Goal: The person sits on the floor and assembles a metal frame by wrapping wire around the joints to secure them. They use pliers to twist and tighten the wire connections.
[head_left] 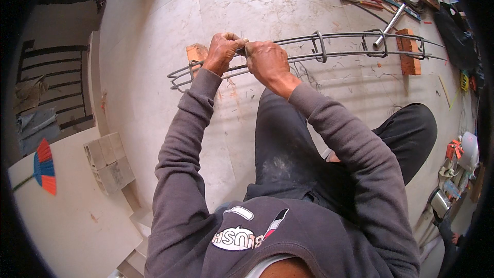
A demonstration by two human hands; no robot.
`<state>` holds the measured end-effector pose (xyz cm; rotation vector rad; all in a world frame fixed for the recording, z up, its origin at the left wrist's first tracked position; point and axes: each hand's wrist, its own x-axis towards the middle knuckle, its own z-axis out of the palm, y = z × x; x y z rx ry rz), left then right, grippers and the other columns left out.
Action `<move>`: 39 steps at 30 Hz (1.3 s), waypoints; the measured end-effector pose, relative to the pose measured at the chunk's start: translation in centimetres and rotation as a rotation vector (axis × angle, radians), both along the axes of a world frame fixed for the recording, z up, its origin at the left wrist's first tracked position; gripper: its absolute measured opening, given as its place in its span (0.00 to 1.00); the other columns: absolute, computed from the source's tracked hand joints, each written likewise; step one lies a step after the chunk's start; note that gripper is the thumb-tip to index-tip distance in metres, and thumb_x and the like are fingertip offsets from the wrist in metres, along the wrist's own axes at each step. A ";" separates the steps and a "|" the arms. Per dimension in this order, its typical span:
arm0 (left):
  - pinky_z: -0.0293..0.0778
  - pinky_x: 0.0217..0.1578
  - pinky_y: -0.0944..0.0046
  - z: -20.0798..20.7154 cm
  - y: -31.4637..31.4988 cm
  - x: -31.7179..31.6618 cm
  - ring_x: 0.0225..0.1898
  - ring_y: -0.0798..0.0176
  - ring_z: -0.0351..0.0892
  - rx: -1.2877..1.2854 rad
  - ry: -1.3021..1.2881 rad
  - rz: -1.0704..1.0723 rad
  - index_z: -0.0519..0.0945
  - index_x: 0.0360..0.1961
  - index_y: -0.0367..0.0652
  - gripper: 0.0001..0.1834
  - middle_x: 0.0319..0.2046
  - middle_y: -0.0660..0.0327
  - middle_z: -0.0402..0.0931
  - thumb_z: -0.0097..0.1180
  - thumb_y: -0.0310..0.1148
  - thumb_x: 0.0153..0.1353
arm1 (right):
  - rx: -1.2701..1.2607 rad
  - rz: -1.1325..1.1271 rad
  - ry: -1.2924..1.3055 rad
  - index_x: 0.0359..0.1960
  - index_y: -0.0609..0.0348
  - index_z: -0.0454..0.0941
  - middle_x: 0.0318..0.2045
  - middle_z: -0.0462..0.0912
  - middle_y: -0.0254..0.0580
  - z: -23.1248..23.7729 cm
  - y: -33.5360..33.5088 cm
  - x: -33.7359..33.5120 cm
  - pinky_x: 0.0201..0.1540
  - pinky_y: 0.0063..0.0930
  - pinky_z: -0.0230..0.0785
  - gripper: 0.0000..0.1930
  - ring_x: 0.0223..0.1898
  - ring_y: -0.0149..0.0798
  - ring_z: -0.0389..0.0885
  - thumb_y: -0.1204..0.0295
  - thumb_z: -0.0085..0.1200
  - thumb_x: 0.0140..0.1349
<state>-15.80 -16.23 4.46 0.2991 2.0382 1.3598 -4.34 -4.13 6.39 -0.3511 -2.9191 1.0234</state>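
A long narrow cage of steel reinforcing bars [301, 57] with square stirrups lies across in front of me. One brick [410, 53] props it near the right end, and another brick [197, 52] near the left. Both my hands meet over the left part of the bars. My left hand [222, 52] is closed, fingertips pinched at the far bar. Against it, my right hand [267, 63] is also closed, with its thumb and fingers at the same spot. What they pinch is hidden by the fingers. A shiny metal tube [391, 23] rests slanting against the cage toward the right.
Long-handled cutters [355, 0] and other tools lie at the far right. Bits of wire litter the pale floor. Concrete blocks [109, 162], a red-and-blue broom [45, 169] and a black railing [56, 85] are at left. Another person's hand [455, 238] shows at lower right.
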 end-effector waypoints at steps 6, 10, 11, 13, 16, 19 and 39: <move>0.76 0.40 0.67 0.3 0.3 0.6 0.34 0.64 0.82 -0.050 0.035 0.066 0.83 0.36 0.28 0.14 0.31 0.55 0.83 0.63 0.32 0.59 | -0.054 -0.117 0.035 0.33 0.61 0.83 0.29 0.84 0.55 -1.1 -0.1 0.1 0.37 0.42 0.80 0.07 0.34 0.52 0.86 0.75 0.53 0.57; 0.76 0.38 0.67 -0.4 -0.7 -1.5 0.33 0.65 0.82 -0.084 -0.075 -0.077 0.82 0.42 0.27 0.16 0.32 0.55 0.83 0.61 0.31 0.60 | 0.024 -0.054 0.060 0.37 0.60 0.81 0.28 0.85 0.53 -1.4 -0.7 0.0 0.37 0.42 0.80 0.08 0.34 0.51 0.87 0.75 0.52 0.58; 0.78 0.36 0.67 0.0 -0.4 -1.3 0.31 0.64 0.82 -0.097 -0.070 -0.089 0.82 0.38 0.26 0.13 0.30 0.54 0.83 0.61 0.29 0.60 | 0.039 -0.043 0.067 0.38 0.59 0.81 0.28 0.85 0.53 -1.4 -0.8 0.0 0.37 0.42 0.80 0.08 0.34 0.51 0.87 0.75 0.52 0.59; 0.81 0.31 0.66 1.1 0.4 -1.2 0.26 0.64 0.83 -0.123 -0.060 -0.114 0.82 0.31 0.25 0.10 0.27 0.52 0.82 0.60 0.26 0.61 | 0.059 -0.033 0.084 0.39 0.58 0.81 0.28 0.85 0.52 -1.6 -0.8 0.0 0.36 0.42 0.79 0.09 0.34 0.50 0.87 0.76 0.51 0.59; 0.80 0.32 0.67 1.7 1.2 -1.5 0.27 0.64 0.82 -0.215 -0.222 -0.018 0.82 0.31 0.26 0.10 0.27 0.53 0.82 0.60 0.27 0.61 | 0.044 -0.045 0.137 0.38 0.57 0.80 0.27 0.84 0.52 -2.3 -0.8 0.1 0.34 0.43 0.78 0.07 0.32 0.51 0.86 0.75 0.51 0.59; 0.79 0.34 0.67 -0.1 -0.3 -2.2 0.28 0.65 0.81 -0.143 -0.078 -0.124 0.82 0.32 0.27 0.10 0.27 0.53 0.82 0.61 0.28 0.61 | -0.005 -0.067 0.198 0.34 0.59 0.78 0.25 0.83 0.52 -2.5 -1.0 0.2 0.33 0.44 0.77 0.05 0.30 0.53 0.84 0.73 0.51 0.61; 0.75 0.36 0.68 0.0 -1.6 0.3 0.33 0.69 0.77 0.030 0.202 -0.208 0.83 0.43 0.35 0.15 0.31 0.59 0.82 0.66 0.27 0.52 | 0.183 0.176 0.181 0.32 0.59 0.80 0.29 0.84 0.51 -0.9 3.1 -3.2 0.37 0.41 0.78 0.05 0.35 0.49 0.86 0.71 0.55 0.58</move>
